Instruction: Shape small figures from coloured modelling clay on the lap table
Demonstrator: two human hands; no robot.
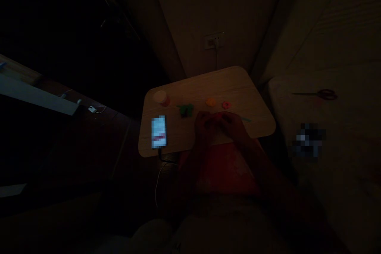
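Note:
Over the small wooden table (196, 87), my left hand (203, 124) and my right hand (231, 124) are close together with fingers curled. A small red piece (218, 116) is held between them; in the dark its kind cannot be made out. Just beyond the hands lie an orange piece (210, 102) and a pinkish-red ring-like piece (226, 105). Left of them is a green piece (186, 110) with a dark spot on it. Beside my right hand a thin teal strip (246, 119) lies on the tabletop.
A lit phone (158, 131) with a cable lies at the table's left, below a lidded jar (161, 98). Scissors (326, 94) rest on a pale surface to the right, near a blurred object (308, 143). A wall socket (213, 41) with a plugged-in cord is behind the table.

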